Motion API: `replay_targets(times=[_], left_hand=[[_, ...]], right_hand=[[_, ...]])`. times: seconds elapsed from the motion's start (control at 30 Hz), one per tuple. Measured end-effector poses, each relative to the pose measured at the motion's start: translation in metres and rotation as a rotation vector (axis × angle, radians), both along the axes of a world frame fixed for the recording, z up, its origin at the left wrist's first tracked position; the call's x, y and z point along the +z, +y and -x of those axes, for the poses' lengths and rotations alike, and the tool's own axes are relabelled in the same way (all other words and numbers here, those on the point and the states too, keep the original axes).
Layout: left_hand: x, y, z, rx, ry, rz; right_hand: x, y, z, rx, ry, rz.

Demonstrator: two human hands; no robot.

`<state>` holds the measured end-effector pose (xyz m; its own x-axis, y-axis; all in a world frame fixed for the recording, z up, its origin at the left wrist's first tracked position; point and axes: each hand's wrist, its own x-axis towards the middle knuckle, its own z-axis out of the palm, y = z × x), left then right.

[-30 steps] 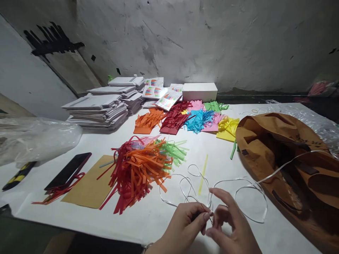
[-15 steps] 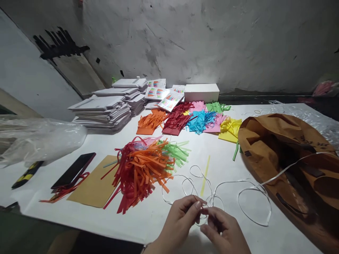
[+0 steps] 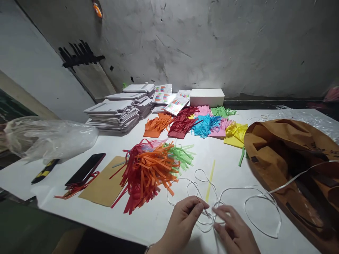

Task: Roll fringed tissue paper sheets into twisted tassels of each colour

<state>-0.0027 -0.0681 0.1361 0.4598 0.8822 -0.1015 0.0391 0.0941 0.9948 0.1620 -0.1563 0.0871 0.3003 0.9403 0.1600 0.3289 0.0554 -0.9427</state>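
Observation:
My left hand (image 3: 186, 218) pinches a thin, dark reddish strand between thumb and forefinger; its exact kind is too small to make out. Close by on the right, my right hand (image 3: 233, 229) has its thumb and forefinger apart at the loops of white cord (image 3: 202, 223). The cord lies in loose coils on the table under both hands and runs off to the right. Left of my hands lies a heap of orange paper-like fringe tassels (image 3: 150, 165), with red tassels (image 3: 132, 190) and light green tassels (image 3: 182, 155) around it. A yellow strip (image 3: 211, 180) lies beyond the cord.
A brown bag (image 3: 270, 141) stands at right. Fringed bundles, such as a blue one (image 3: 205, 125), lie behind, near a white box (image 3: 206, 97) and stacked white packets (image 3: 111, 116). A phone (image 3: 86, 168), brown card (image 3: 104, 187), cutter (image 3: 45, 171) and clear plastic (image 3: 58, 137) are left.
My hands have drawn apart: the right hand has moved off the left's fingertips, its fingers spreading by the cord. The thin strand shows more below my left fingers. The view has shifted slightly.

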Motion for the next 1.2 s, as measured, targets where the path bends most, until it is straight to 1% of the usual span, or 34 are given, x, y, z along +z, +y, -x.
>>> replay_targets(times=[0.07,0.1,0.13,0.17,0.27,0.37,0.43,0.5,0.57,0.67,0.77,0.8,0.87,0.93,0.97,1.0,1.1,1.13,1.17,1.2], left_hand=[[0.001,0.001,-0.001,-0.037,0.018,-0.016],[0.002,0.001,-0.001,-0.069,0.021,-0.016],[0.002,0.002,-0.003,-0.112,0.01,-0.004],[0.002,0.002,-0.004,-0.161,-0.016,0.026],[0.0,0.003,-0.008,-0.262,-0.116,0.198],[-0.006,0.002,-0.009,-0.282,-0.183,0.401],[-0.011,0.001,-0.009,-0.346,-0.24,0.482],[-0.017,0.0,-0.008,-0.422,-0.304,0.515],[-0.021,-0.001,-0.008,-0.451,-0.36,0.52],[-0.025,-0.001,-0.007,-0.412,-0.392,0.477],[-0.026,-0.003,-0.008,-0.385,-0.367,0.42],[-0.026,-0.003,-0.008,-0.387,-0.349,0.394],[-0.026,-0.004,-0.009,-0.403,-0.319,0.343],[-0.025,-0.004,-0.008,-0.399,-0.29,0.31],[-0.023,-0.003,-0.007,-0.391,-0.259,0.268],[-0.021,-0.002,-0.004,-0.379,-0.208,0.186],[-0.007,0.005,0.009,-0.327,0.012,-0.193],[-0.002,0.007,0.014,-0.291,0.063,-0.28],[0.002,0.009,0.018,-0.245,0.088,-0.314],[0.006,0.009,0.021,-0.201,0.082,-0.3]], right_hand=[[0.01,0.003,-0.004,-0.097,-0.021,-0.041],[0.017,0.005,-0.005,-0.111,-0.014,-0.068],[0.024,0.008,-0.004,-0.087,0.01,-0.092],[0.031,0.011,-0.003,-0.032,0.055,-0.101],[0.046,0.022,0.002,0.159,0.269,-0.054],[0.046,0.03,0.005,0.249,0.523,0.067],[0.041,0.033,0.003,0.304,0.644,0.137],[0.036,0.035,0.0,0.339,0.691,0.169],[0.03,0.037,-0.002,0.313,0.688,0.172],[0.026,0.037,-0.002,0.269,0.64,0.176],[0.031,0.034,0.004,0.282,0.453,0.145],[0.033,0.033,0.007,0.247,0.389,0.111],[0.039,0.031,0.012,0.116,0.317,0.03],[0.042,0.032,0.016,-0.001,0.328,-0.022],[0.042,0.033,0.017,-0.02,0.348,-0.031],[0.042,0.034,0.017,-0.013,0.37,-0.034],[0.039,0.038,0.013,0.08,0.415,-0.033],[0.039,0.039,0.012,0.093,0.408,-0.036],[0.04,0.04,0.011,0.092,0.388,-0.039],[0.041,0.041,0.01,0.083,0.36,-0.041]])
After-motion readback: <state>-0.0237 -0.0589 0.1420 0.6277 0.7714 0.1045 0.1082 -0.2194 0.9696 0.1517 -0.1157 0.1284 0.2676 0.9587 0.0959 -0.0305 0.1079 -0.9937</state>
